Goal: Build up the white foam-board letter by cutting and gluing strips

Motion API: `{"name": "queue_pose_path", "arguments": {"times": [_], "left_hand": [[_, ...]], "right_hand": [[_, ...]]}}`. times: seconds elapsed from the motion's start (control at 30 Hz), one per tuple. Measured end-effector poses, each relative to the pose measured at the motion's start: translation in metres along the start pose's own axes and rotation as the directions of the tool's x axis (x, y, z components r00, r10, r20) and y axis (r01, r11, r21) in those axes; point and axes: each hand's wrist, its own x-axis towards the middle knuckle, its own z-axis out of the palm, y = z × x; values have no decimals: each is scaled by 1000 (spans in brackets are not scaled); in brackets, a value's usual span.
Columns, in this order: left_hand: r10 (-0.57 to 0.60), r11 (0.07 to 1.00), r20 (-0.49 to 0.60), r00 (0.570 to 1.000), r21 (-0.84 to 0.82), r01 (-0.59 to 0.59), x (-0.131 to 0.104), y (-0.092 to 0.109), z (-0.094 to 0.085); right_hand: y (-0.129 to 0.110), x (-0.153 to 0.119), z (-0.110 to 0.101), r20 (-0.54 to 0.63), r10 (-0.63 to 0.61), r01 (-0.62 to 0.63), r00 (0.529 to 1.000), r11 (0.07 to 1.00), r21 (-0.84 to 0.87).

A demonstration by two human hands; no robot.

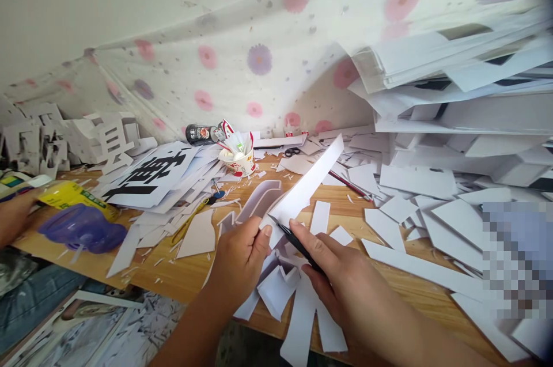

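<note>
Wood-grain tabletop [170,283] littered with white offcuts [384,229]
1 paper cup [238,164] stands near 1 stack of sheets [151,176].

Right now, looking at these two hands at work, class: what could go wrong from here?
First, the tip of the black pointed tool in the right hand is close to the thumb of the left hand; a slip might prick it. Second, the white strip is gripped near one end, so its far end could swing or bend under pressure. Third, a white offcut juts past the wooden table's front edge and might get knocked off.
</note>
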Motion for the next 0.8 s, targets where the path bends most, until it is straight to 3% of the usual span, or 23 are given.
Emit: {"name": "queue_pose_path", "arguments": {"times": [0.3,0.8], "left_hand": [[-44,996,-7,999,-73,44,-2,7,-2],[-88,989,-115,989,-126,73,0,10,-14]], "right_hand": [[2,-2,0,56,9,-5,998,997,-79],[0,-3,-2,0,1,-1,1000,997,-81]]}}
